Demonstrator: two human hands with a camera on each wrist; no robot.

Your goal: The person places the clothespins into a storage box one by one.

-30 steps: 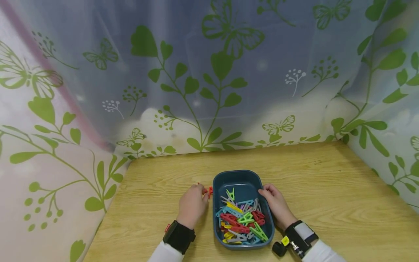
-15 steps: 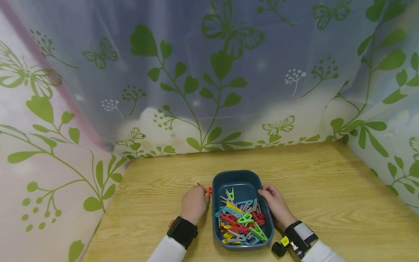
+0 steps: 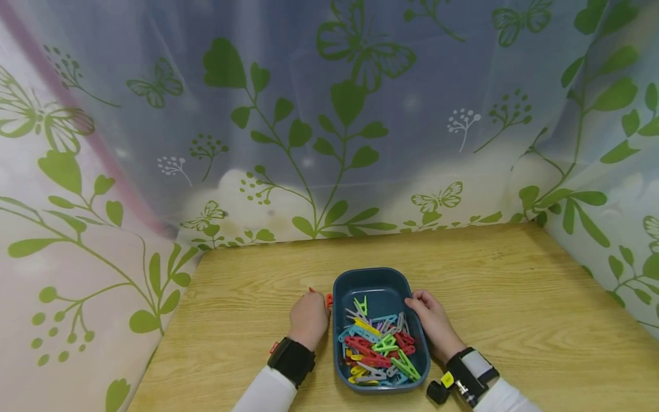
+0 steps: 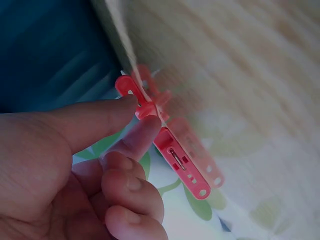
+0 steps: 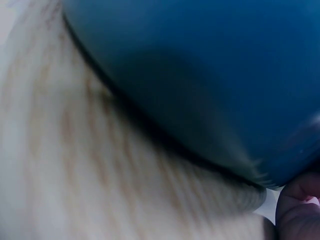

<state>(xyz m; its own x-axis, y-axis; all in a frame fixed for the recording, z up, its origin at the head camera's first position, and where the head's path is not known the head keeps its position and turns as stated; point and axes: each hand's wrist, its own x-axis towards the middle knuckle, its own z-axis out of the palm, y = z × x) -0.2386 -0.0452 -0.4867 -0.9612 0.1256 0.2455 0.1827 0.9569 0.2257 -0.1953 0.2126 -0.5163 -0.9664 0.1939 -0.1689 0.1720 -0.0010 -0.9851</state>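
Note:
A dark blue plastic box [image 3: 372, 280] sits on the table, its near part filled with clothespins [image 3: 378, 349] in red, green, yellow, blue and grey. My right hand [image 3: 433, 320] grips the box's right rim, thumb over the edge; in the right wrist view its fingers [image 5: 300, 205] lie against the outer wall. Left of the box, my left hand [image 3: 309, 320] pinches at a red clothespin [image 4: 182, 162] with thumb and index finger, the other fingers curled. Another red piece [image 4: 131, 89] shows beside the thumb tip, partly hidden. Faint red reflections appear on the glossy tabletop.
The wood-grain table [image 3: 515, 297] extends to both sides and behind the box. A curtain [image 3: 288, 114] printed with leaves and butterflies hangs along the back, left and right. A small black camera [image 3: 437, 392] juts from the right wrist strap.
My left hand has shifted slightly right, closer to the box, and now hides more of the red between its fingers. The right hand has kept its grip on the rim.

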